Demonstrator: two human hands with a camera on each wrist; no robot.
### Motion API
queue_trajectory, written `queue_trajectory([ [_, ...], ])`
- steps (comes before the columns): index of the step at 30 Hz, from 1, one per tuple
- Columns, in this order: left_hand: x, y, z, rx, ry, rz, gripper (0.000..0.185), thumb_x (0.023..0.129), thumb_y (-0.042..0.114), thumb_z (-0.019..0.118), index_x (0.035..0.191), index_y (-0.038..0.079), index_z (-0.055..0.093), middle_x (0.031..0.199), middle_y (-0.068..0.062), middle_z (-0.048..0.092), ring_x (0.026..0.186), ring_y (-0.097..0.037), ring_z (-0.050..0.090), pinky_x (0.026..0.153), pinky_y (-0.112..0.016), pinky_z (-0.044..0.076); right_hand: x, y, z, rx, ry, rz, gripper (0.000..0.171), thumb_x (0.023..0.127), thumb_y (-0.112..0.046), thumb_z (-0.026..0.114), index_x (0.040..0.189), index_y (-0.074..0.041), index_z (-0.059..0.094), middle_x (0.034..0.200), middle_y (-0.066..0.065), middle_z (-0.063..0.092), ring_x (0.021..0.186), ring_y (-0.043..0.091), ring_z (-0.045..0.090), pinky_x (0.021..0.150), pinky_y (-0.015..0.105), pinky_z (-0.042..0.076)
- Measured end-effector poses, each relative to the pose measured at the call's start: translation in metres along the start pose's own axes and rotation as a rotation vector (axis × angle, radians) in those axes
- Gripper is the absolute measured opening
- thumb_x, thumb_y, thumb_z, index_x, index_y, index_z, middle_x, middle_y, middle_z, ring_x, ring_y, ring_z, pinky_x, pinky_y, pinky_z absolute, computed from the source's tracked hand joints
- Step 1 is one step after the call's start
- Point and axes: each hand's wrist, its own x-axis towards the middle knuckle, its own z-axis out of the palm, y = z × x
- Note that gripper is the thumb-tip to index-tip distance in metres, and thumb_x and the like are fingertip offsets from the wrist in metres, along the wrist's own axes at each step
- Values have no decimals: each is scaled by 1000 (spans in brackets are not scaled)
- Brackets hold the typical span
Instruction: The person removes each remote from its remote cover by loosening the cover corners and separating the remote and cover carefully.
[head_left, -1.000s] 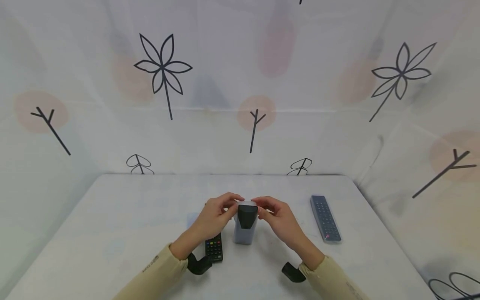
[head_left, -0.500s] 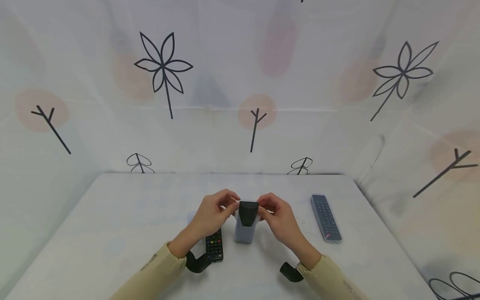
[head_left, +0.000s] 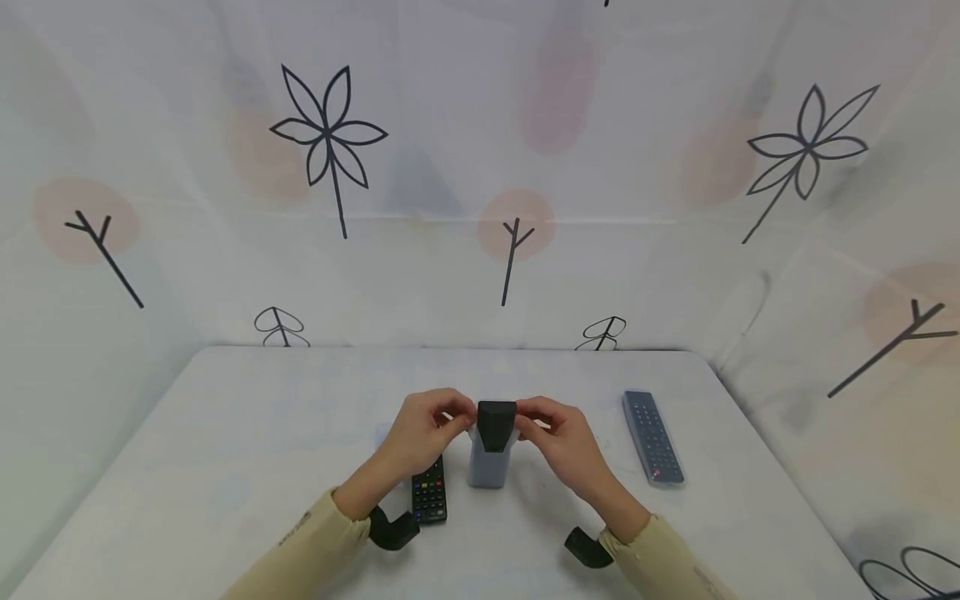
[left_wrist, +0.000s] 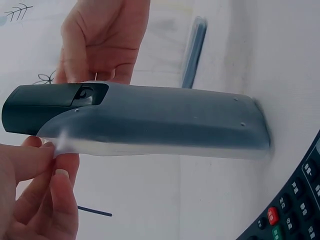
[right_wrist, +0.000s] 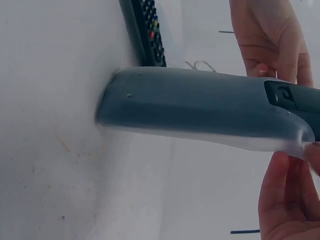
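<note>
We see the left hand (head_left: 422, 431) and right hand (head_left: 564, 439) each pinching the clear sleeve's (head_left: 486, 468) top edge around a dark remote (head_left: 496, 423) standing upright mid-table (head_left: 225, 433), a buttoned remote (head_left: 429, 495) just left, a grey remote (head_left: 652, 436) well right.

The dark grey remote control in a translucent silicone sleeve (head_left: 492, 446) stands upright on its lower end near the middle of the white table (head_left: 225, 433), toward the front edge. The left hand (head_left: 420, 432) pinches the sleeve's upper rim on the left; the right hand (head_left: 558, 437) pinches it on the right. The black remote control with coloured buttons (head_left: 429, 492) lies flat just left of it. The grey sleeved remote control (head_left: 652, 436) lies flat well apart, near the right edge.
</note>
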Motion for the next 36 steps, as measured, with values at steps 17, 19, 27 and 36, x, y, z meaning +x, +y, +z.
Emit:
queue_trajectory([
  [17,-6,0,2,65,7,12,10,92,5,70,97,12,73,87,4,69,74,-6,64,61,-27,53,-4,1,4,-20,0,7,28,93,10,62,113,-8,70,107,6,68,102,23,64,84,30,55],
  [19,-8,2,2,71,6,-11,9,92,7,70,98,13,72,89,3,69,74,-6,64,60,-27,53,-5,0,5,-25,12,37,27,93,9,63,111,-8,71,107,5,68,102,23,63,86,29,55],
  [27,-10,5,2,52,-4,-77,14,90,4,72,102,12,70,97,4,70,74,-6,65,59,-28,53,-8,-8,7,-111,62,108,25,90,3,70,109,-11,72,105,1,68,102,21,62,87,34,55],
  [36,-10,5,4,-93,-29,-213,17,92,2,67,107,9,69,99,-3,68,80,-26,69,60,-31,55,-5,-7,7,-33,48,202,27,88,7,70,110,-8,72,106,4,67,103,22,63,89,34,54],
])
